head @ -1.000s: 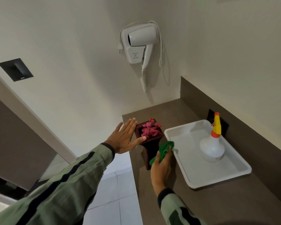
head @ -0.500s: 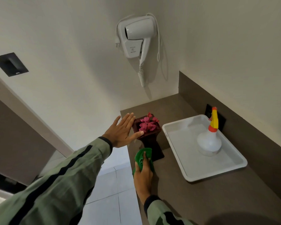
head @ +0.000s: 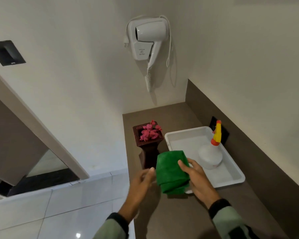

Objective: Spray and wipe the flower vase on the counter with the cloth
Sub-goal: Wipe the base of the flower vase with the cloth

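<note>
A dark brown square vase [head: 148,153] with pink flowers [head: 150,131] stands upright on the brown counter [head: 188,213] near its left edge. In front of the vase both hands hold a folded green cloth [head: 171,171] above the counter. My right hand [head: 199,178] grips the cloth's right side with the thumb on top. My left hand [head: 141,182] is at the cloth's left edge, blurred, thumb touching it. The vase's lower part is partly hidden behind the cloth. A clear spray bottle [head: 211,155] with a yellow and orange nozzle stands in the white tray [head: 231,181].
A white hair dryer [head: 148,41] with a coiled cord hangs on the wall above the counter's far end. A dark backsplash [head: 248,144] runs along the right. The counter drops off on the left to a white tiled floor [head: 59,207].
My left hand left the vase's rim and came down to the cloth. My right hand lifted the cloth off the counter by the vase's base; both hands now hold it.
</note>
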### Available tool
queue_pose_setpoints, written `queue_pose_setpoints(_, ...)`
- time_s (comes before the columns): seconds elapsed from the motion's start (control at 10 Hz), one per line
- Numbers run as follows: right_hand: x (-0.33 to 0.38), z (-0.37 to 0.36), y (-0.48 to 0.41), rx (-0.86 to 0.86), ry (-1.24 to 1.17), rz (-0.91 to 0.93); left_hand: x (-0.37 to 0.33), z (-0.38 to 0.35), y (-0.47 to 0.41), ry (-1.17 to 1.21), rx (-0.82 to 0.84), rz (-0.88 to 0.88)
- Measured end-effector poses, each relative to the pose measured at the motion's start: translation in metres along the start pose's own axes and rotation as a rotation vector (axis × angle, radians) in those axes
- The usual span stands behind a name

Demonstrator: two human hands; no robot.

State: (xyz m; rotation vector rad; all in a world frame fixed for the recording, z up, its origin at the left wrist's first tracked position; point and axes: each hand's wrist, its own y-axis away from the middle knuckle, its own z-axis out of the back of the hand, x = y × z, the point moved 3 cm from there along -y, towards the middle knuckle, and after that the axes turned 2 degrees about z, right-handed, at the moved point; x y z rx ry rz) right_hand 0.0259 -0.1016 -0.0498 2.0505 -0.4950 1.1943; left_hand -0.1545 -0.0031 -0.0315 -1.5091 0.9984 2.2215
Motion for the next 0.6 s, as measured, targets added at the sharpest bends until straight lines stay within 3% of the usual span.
queue_pose_setpoints(0.1,0.013,0.027,-0.016,-0.003,-0.01,-0.022,-0.02,-0.048,-0.024,0.17,0.065,-0.07)
queue_pose_setpoints(0.2,0.026,0.055,-0.031,-0.13,0.095,-0.003,-0.034,-0.085,-0.048,0.039,0.044,-0.146)
queue_pose_setpoints(0.3,0.032,0.069,-0.036,-0.206,0.515,0.159,-0.032,-0.114,-0.064,-0.333,0.003,-0.194)
queue_pose_setpoints(0.4,0.023,0.068,-0.035,-0.161,1.196,0.232,-0.025,-0.132,-0.062,-1.069,-0.047,-0.331)
queue_pose_setpoints(0.5,0.014,0.059,-0.032,-0.086,1.632,0.153,-0.033,-0.132,-0.053,-1.256,-0.111,-0.516)
queue_pose_setpoints(0.6,0.014,0.044,-0.023,-0.11,1.889,0.226,-0.057,-0.116,-0.04,-1.287,-0.227,-0.766)
